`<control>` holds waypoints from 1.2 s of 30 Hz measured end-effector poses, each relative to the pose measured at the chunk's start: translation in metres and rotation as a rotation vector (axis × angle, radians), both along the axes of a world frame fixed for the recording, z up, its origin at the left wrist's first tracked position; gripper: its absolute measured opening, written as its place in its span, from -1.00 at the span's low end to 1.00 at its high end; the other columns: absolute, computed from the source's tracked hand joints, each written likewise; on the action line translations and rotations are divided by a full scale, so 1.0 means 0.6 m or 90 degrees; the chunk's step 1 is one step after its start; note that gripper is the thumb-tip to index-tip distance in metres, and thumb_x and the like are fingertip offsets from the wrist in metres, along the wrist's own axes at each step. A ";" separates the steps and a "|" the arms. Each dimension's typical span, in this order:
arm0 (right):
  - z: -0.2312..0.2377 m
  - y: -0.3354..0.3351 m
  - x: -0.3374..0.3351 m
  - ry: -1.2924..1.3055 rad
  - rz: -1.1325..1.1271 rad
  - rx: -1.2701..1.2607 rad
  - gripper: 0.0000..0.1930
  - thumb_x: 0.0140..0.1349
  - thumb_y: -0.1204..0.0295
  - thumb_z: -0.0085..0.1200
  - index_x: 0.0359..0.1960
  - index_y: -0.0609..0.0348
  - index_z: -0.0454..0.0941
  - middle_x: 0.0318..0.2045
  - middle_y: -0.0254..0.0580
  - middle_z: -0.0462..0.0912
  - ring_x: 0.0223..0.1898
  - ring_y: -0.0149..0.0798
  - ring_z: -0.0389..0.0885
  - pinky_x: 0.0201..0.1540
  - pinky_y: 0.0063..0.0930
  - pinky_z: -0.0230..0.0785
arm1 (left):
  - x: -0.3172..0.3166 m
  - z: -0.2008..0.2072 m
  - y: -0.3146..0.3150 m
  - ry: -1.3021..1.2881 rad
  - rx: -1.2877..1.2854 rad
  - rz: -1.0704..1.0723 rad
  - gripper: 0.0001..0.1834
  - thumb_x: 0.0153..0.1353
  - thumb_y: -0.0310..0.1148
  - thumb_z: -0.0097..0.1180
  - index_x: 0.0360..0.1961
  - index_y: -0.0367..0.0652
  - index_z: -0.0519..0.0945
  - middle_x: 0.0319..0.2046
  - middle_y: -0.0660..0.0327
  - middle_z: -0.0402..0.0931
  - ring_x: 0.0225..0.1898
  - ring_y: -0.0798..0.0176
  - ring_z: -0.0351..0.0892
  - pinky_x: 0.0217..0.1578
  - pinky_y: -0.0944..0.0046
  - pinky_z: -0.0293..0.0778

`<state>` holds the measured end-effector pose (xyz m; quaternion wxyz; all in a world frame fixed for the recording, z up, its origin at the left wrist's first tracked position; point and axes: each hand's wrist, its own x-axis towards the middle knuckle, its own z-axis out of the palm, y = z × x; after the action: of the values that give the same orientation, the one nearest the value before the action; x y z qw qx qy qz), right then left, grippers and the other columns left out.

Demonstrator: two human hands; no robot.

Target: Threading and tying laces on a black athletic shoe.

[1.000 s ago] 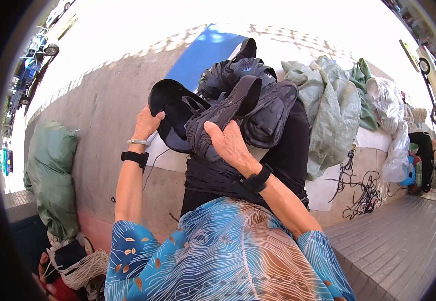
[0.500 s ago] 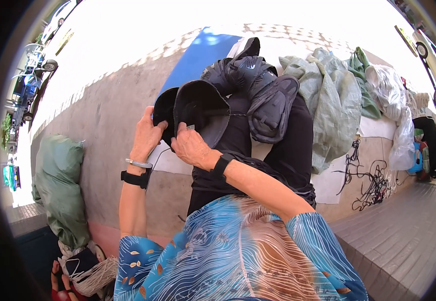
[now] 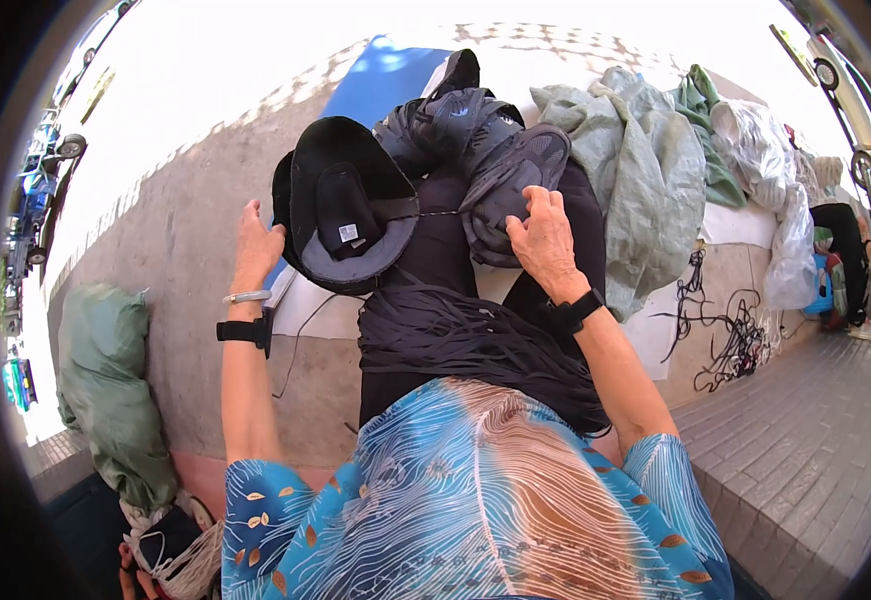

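Observation:
A black shoe upper (image 3: 317, 150) rests at the left of my lap, its opening facing up, with a grey lining and a small white label inside. Beside its left edge is my left hand (image 3: 258, 248), thumb and index finger apart; whether the thumb touches the upper I cannot tell. My right hand (image 3: 547, 243) is over another dark grey upper (image 3: 495, 195), its fingers loosely bent and parted. A thin cord (image 3: 439, 213) runs between the two uppers. Behind them more dark uppers (image 3: 455, 115) lie bunched together. A bundle of black laces (image 3: 455, 335) lies across my thighs.
Grey-green sacking (image 3: 645, 170) lies to the right, with clear plastic bags (image 3: 760, 150) past it. Tangled black laces (image 3: 735, 340) are on the ground. A full green sack (image 3: 105, 370) stands at left. Other people's hands (image 3: 127, 560) show at lower left; another person (image 3: 840, 250) sits far right.
My right hand has left the left upper and moved right, over the other upper. The left upper has turned, showing its inside. My left hand has come off its edge, slightly left.

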<state>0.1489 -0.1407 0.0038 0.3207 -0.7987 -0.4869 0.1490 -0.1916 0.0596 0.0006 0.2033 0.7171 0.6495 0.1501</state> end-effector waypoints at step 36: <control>-0.064 -0.050 0.064 0.272 -0.167 0.010 -0.49 0.27 0.17 -0.06 0.04 0.39 0.21 -0.11 0.40 0.37 -0.11 0.37 0.47 -0.06 0.04 0.37 | 0.365 -0.060 -0.083 0.005 -0.178 -0.327 -0.66 0.30 -0.23 -0.13 0.00 -0.19 0.28 -0.47 -0.06 0.56 -0.34 -0.16 0.60 -0.23 -0.02 0.42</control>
<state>0.1873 -0.1710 -0.0345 0.4390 -0.8028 -0.3015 0.2680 0.0271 0.0098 -0.0356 0.3286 0.8238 0.4619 -0.0002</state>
